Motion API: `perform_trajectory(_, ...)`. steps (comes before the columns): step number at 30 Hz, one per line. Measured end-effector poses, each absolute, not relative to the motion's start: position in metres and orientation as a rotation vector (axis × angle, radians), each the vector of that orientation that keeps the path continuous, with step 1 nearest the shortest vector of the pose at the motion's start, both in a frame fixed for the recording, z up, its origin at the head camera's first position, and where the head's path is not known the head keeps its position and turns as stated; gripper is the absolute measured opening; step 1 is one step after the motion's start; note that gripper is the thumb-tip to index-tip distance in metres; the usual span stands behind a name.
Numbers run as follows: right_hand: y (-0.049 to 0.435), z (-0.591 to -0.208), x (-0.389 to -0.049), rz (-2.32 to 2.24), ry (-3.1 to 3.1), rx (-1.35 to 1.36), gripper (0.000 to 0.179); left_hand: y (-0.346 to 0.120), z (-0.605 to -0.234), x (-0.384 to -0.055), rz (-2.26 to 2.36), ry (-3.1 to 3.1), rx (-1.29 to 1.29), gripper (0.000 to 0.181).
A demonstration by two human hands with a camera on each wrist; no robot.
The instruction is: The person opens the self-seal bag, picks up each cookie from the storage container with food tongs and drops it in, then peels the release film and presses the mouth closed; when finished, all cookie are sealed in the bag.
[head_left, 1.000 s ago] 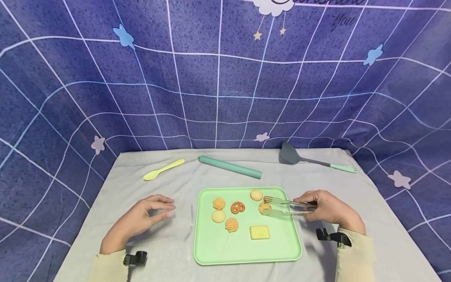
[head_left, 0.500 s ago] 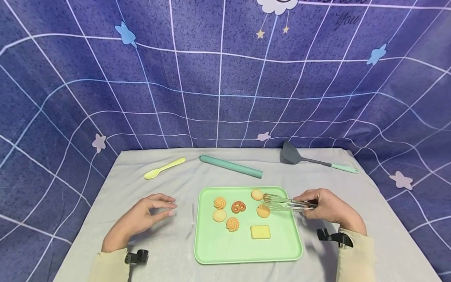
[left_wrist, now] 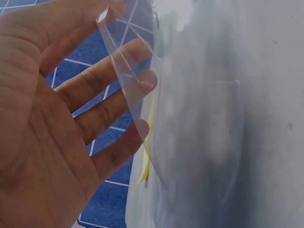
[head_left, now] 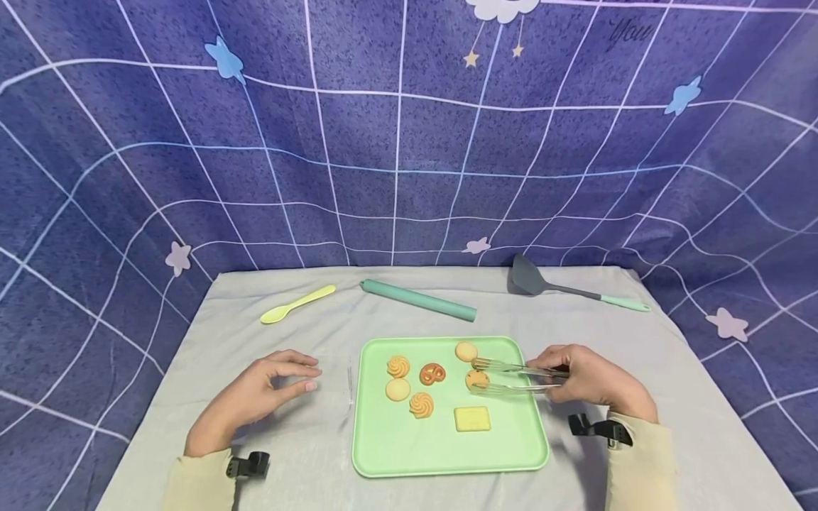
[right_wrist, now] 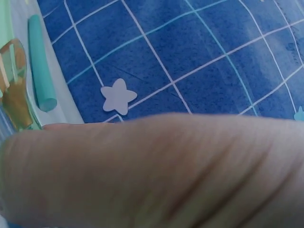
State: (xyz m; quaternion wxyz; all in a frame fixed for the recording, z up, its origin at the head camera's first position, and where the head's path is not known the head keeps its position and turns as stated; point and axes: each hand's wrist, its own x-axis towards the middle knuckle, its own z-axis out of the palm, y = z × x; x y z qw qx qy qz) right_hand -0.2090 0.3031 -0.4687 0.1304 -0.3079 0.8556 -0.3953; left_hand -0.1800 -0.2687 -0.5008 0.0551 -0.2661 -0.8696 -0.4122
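The work looks barely begun from where I stand: seven biscuits lie on the light-green, rectangular tray with rounded corners (head_left: 415,451), and I make out none inside the clear, thin plastic bag (left_wrist: 199,118) at its nine o'clock. The left hand (head_left: 255,390), further out that way, is spread loosely, thumb and fingers apart, fingertips showing through the film; whether they lie inside the bag I cannot tell. At three o'clock the right hand (head_left: 594,380) pinches a pair of slotted metal tongs (head_left: 520,369), their arms parted on either side of the round, golden, dark-specked biscuit (head_left: 476,379) at the tray's one-to-two o'clock, apparently not yet lifted. The rest fill out the dial: a plain round one (head_left: 466,350) near half past twelve, a reddish-brown pretzel (head_left: 432,373) at eleven, an orange-gold swirl (head_left: 398,366) at ten, another plain round (head_left: 397,389) just below it, a second swirl (head_left: 421,404) at nine, and a yellow rectangle (head_left: 472,419) towards four. Those six seem to be left for afterwards.
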Motion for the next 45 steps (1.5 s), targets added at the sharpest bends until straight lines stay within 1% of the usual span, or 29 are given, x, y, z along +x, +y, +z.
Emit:
perform_trajectory(4, 0.303, -0.470, -0.205, -1.179, 2.486, -0.905, 0.049, -0.269, -0.501, -0.179, -1.263, -2.634, -0.803, 0.020)
perform_trajectory(10, 0.303, -0.474, -0.199, -1.123, 2.587, -0.993, 0.051, -0.271, -0.500, -0.178, -1.245, -2.624, -0.792, 0.021)
perform_trajectory(19, 0.308, -0.486, -0.200, -1.023, 2.746, -1.057, 0.055, -0.271, -0.497, -0.177, -1.261, -2.635, -0.792, 0.018)
perform_trajectory(29, 0.304, -0.485, -0.200, -1.055, 2.724, -1.072, 0.055, -0.271, -0.501, -0.179, -1.273, -2.652, -0.786, 0.019)
perform_trajectory(33, 0.292, -0.482, -0.205, -1.053, 2.706, -1.128, 0.054, -0.272, -0.502, -0.180, -1.250, -2.663, -0.789, 0.020)
perform_trajectory(39, 0.261, -0.472, -0.216, -1.015, 2.667, -1.239, 0.051, -0.273, -0.503, -0.180, -1.253, -2.647, -0.809, 0.020)
perform_trajectory(45, 0.220, -0.464, -0.226, -1.012, 2.562, -1.267, 0.056, -0.273, -0.504, -0.182, -1.242, -2.647, -0.803, 0.021)
